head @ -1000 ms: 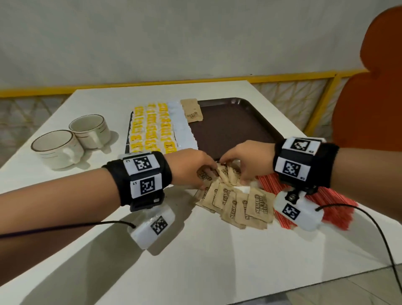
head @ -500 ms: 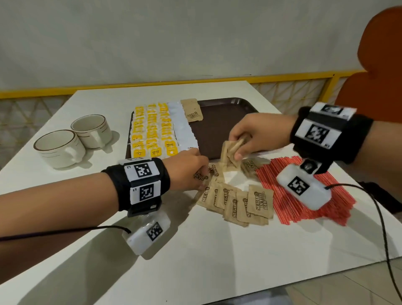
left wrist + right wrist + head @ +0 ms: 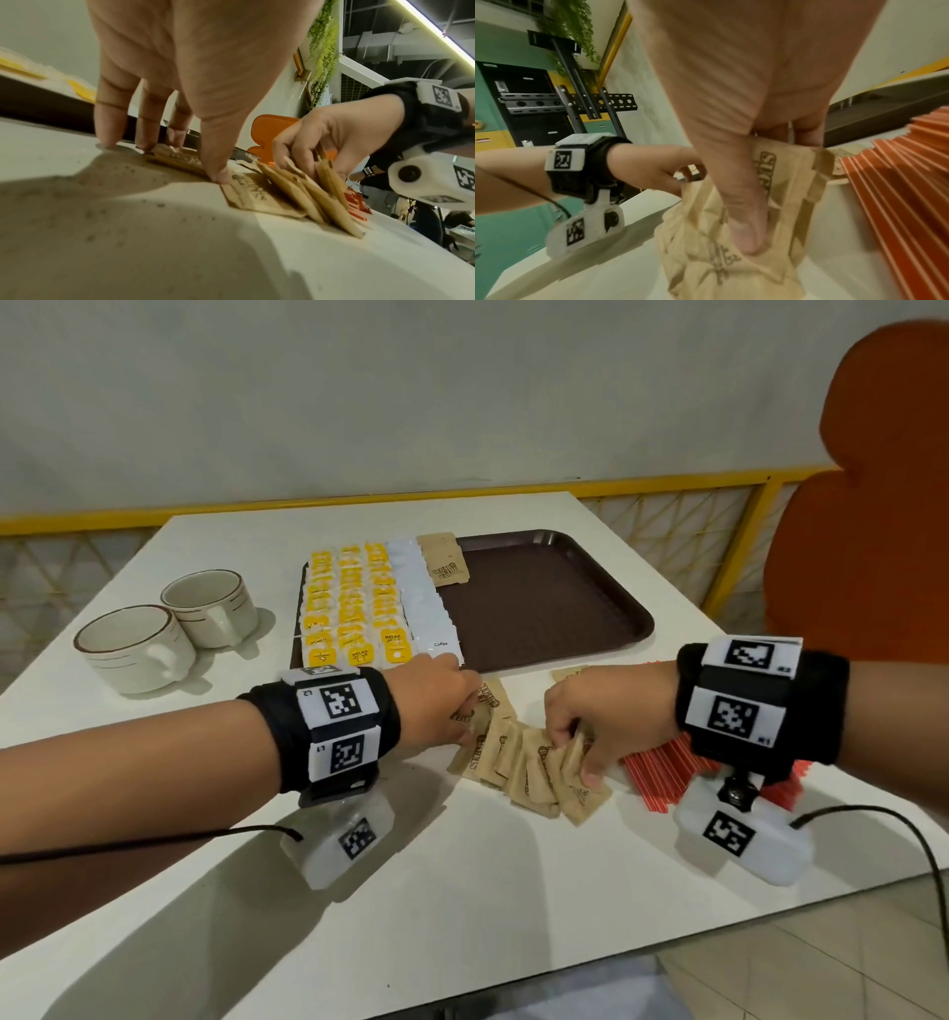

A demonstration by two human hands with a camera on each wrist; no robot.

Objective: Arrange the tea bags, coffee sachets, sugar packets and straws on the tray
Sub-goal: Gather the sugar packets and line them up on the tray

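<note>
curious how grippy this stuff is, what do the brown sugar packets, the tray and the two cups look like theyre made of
Sugar packets: matte brown paper, creased and printed. Tray: probably hard plastic, dark brown, textured floor, glossy rim. Cups: likely glazed ceramic, cream, thick-walled, with a brown rim line.

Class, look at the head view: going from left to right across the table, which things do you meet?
Two cups → yellow tea bags → white coffee sachets → bare part of the brown tray → red straws.
</note>
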